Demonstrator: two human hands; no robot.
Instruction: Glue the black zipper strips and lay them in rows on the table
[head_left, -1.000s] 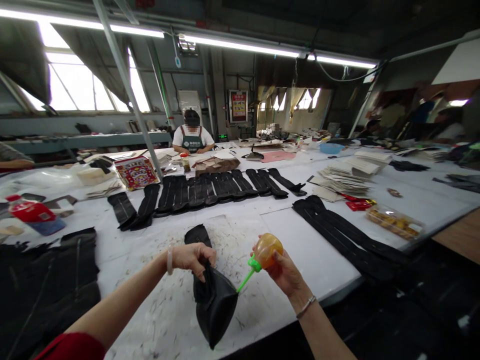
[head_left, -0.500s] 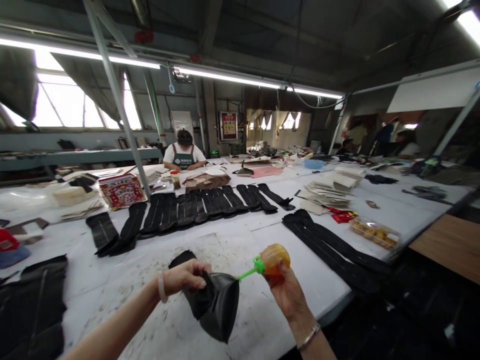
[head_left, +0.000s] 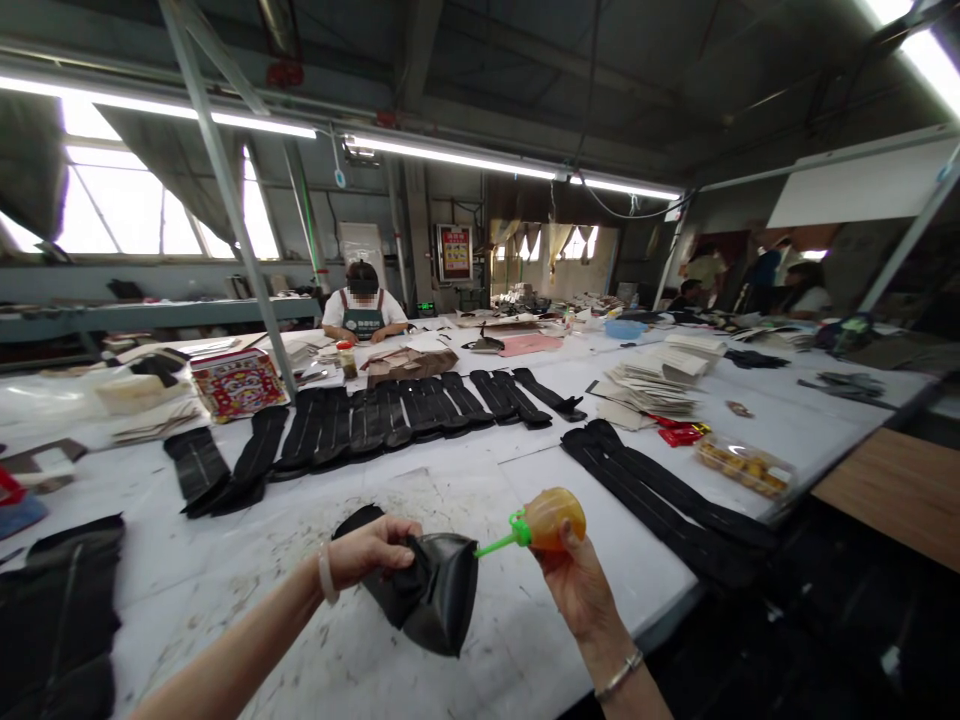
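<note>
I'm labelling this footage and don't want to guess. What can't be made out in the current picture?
All in the head view:
Right hand: some fingers are hidden behind the amber bottle.
Black piece: its inside is hidden by its own folds, and part is covered by the left hand.
Green nozzle: tip too small to tell whether it touches the black piece.
Red-and-blue container: cut off by the left edge.
Poster: lettering too small to read.
</note>
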